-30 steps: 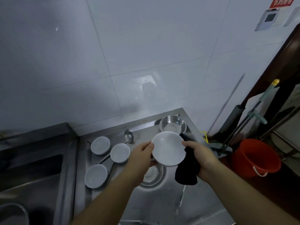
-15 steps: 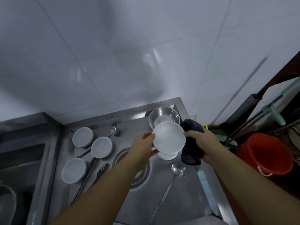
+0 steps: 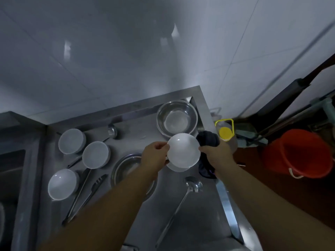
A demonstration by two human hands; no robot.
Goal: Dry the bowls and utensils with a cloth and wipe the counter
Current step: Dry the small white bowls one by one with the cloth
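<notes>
L hand [image 3: 154,156] pinches small white ceramic bowl [image 3: 183,153] rim | R hand [image 3: 216,153] clenches dark cloth [image 3: 207,141], steadies bowl | risk: wet rim slips, drops on steel bench [image 3: 190,214]

1. White bowl [image 3: 183,153] gleams, plain, no pattern.
2. Cloth [image 3: 207,140] is dark navy, nearly black.
3. Counter [image 3: 195,214] is silver-grey steel.
4. Bucket [image 3: 297,153] is bright orange-red.
5. Bottle cap [image 3: 225,132] is yellow.
6. Wall tiles [image 3: 126,60] are white.
</notes>
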